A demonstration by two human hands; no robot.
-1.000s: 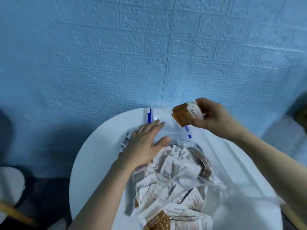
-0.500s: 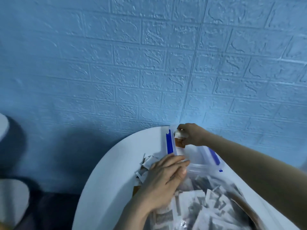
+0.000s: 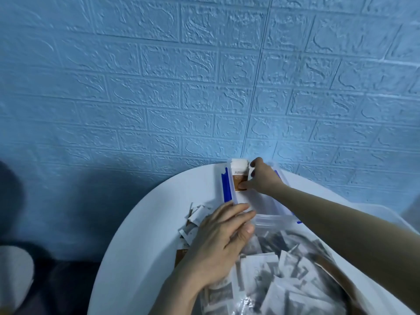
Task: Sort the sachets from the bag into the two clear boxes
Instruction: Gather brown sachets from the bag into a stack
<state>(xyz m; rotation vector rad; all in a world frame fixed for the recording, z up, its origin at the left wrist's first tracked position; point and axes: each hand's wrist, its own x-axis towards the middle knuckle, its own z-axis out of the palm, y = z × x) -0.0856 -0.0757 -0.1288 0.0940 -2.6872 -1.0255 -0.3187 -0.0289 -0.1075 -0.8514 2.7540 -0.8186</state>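
Sachet [image 3: 240, 176] now upright in clear box [image 3: 261, 201] | right hand [image 3: 261, 178] grip pinching it | left hand [image 3: 218, 244] spread | white table [image 3: 147, 235], blue wall [image 3: 204, 76]

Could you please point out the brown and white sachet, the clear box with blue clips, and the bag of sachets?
brown and white sachet [image 3: 239, 176]: head view, on its printed front.
clear box with blue clips [image 3: 227, 187]: head view, on its left blue clip.
bag of sachets [image 3: 295, 264]: head view, on its clear plastic front.
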